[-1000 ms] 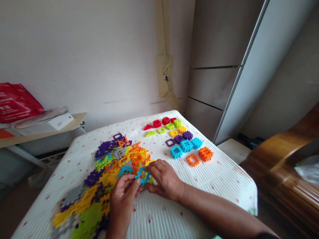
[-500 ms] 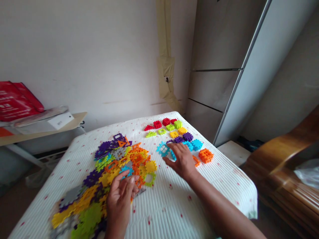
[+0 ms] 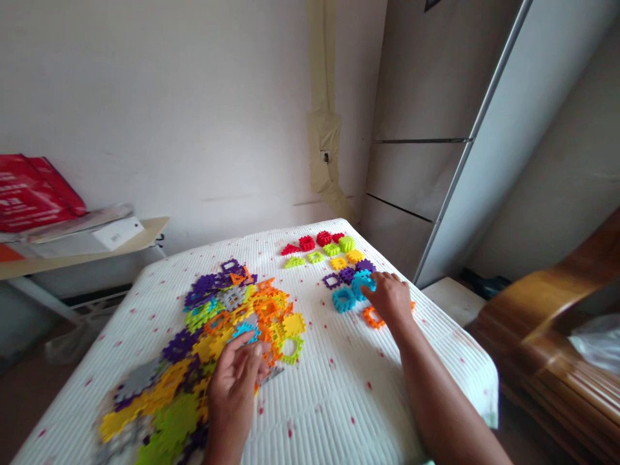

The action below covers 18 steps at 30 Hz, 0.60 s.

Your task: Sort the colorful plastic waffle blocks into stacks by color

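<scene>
My right hand [image 3: 391,297] is at the blue group on the right of the table. Its thumb and fingers close on a blue notched plastic tile [image 3: 363,283]; the palm hides what lies behind it. A blue square frame piece [image 3: 344,299] lies just left of it, and an orange frame piece [image 3: 372,316] lies below. My left hand [image 3: 238,371] hovers palm inward at the right edge of a mixed pile of notched tiles [image 3: 208,345], fingers loosely bent and apart, holding nothing visible. A lime ring piece [image 3: 291,349] lies near its fingertips.
Red pieces [image 3: 307,243], lime pieces [image 3: 347,243], yellow pieces [image 3: 339,263] and purple pieces [image 3: 346,274] stand in colour rows at the far right of the white quilted cloth [image 3: 314,400]. A fridge [image 3: 416,161] is beyond; a side shelf [image 3: 150,232] is at left.
My right hand has moved right with the blue windowed tile, from left of the blue group to over it. The blue and orange frame pieces now show. My left hand has stayed in place.
</scene>
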Available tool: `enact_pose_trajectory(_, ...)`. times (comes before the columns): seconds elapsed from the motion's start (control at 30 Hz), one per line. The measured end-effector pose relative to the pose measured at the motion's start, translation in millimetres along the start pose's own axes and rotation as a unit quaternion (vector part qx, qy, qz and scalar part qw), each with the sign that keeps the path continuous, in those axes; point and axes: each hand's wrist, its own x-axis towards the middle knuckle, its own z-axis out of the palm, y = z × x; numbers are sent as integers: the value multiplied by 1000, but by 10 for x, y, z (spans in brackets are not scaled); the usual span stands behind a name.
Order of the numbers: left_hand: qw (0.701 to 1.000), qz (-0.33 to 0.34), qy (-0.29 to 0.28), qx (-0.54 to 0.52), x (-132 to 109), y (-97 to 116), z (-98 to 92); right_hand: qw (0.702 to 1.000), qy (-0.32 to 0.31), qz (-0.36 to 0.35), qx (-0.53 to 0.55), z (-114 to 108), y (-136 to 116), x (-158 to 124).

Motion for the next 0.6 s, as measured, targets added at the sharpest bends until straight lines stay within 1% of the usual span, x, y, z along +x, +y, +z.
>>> enact_pose_trajectory(0.1,1000,0,-4,-3,16,-33,-17,1000,-23,-5,-6,4,-14,-2)
enact_pose_trajectory(0.2,1000,1,-2,-3,20,-40,-19,999,-34,-3,-10,9,-17,-3)
enact_pose_trajectory(0.4,1000,-2,2,1,5,2,1,999,-34,-5,-13,5,-18,-7)
enact_pose_trajectory(0.6,1000,5,-7,5,7,2,-1,999,-32,-14,-7,-3,-26,-13)
